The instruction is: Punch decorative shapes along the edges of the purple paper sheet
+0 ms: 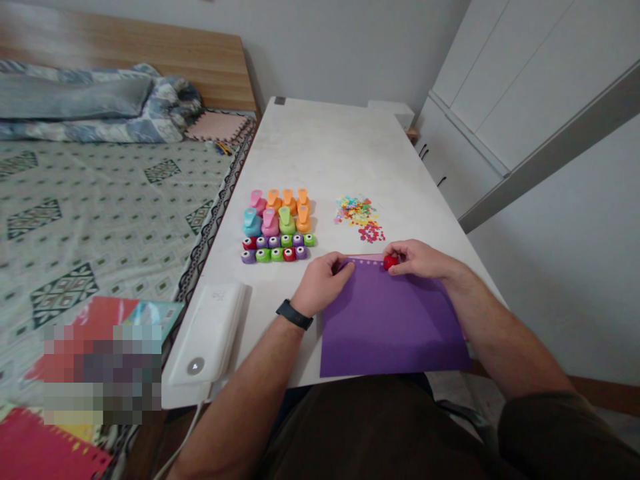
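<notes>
Right hand (418,259) around red punch (390,263)

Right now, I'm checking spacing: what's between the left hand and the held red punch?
The head view shows a row of holes along the far edge of the purple paper.

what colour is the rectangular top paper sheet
The rectangular top sheet is purple, clearest in the head view.

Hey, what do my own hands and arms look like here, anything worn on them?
The left hand is ungloved, with a black band around its wrist. The right hand is ungloved too, its wrist bare; a dark sleeve covers that upper arm.
</notes>
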{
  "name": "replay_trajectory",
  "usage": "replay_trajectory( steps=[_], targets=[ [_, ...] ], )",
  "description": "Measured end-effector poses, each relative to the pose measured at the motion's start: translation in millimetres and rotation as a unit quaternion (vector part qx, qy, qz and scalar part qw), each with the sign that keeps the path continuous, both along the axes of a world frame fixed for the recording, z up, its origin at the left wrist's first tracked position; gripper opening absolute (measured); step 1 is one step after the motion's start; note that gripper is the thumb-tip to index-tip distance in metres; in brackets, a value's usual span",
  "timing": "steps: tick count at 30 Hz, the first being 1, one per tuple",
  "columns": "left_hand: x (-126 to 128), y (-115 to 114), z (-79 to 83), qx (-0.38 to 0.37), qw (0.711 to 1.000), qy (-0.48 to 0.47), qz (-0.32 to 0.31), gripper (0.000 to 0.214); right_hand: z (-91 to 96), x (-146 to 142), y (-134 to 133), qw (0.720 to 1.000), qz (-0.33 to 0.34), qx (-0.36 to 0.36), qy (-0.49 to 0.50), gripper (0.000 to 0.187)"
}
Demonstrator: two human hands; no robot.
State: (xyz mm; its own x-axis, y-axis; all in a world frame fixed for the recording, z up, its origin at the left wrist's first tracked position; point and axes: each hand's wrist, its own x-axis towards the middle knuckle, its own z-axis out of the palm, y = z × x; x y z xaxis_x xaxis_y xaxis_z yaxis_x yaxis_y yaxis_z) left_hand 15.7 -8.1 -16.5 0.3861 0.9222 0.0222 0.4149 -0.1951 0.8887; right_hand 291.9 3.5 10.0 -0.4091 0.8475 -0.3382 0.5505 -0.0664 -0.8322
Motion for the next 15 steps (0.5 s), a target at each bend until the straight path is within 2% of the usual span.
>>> replay_trajectory(
  steps=[15],
  targets=[
    [-0.2, 0.7, 0.3, 0.012, 1.000, 0.008, 0.001, 0.031, -7.7, 0.3, 0.6, 0.998, 0.024, 0.033, -0.037, 0.030]
  ],
)
